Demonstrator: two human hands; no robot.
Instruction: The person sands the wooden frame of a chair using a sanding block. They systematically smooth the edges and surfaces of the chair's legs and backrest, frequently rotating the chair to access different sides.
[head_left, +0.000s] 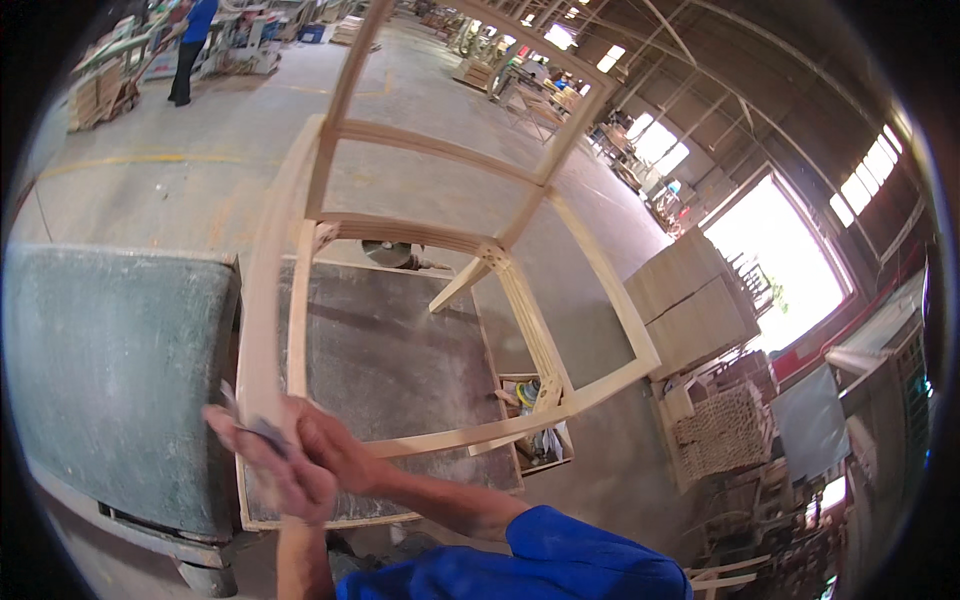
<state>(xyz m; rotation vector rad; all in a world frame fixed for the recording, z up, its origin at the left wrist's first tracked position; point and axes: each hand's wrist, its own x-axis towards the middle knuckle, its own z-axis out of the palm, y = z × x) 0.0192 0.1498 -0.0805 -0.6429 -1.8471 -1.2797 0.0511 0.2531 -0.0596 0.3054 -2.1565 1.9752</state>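
Over workbench edge [238, 300], both hands' grip, left hand [275, 465], right hand [335, 445], on chair frame [450, 240]

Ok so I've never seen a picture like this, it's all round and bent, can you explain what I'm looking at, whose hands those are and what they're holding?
There is no machine here. The picture comes from a wide fisheye camera worn on a person's head, looking down, which is why straight edges bend near the rim. The forearms and blue sleeve at the bottom belong to that person. Both hands meet on a bare wooden chair frame that is tipped over a padded grey workbench. The left hand presses a small dark sheet, probably sandpaper, against a rail; the right hand grips the frame beside it. A small wooden box of tools sits past the bench. Behind lies a workshop floor with stacked wood, and another person stands far off.
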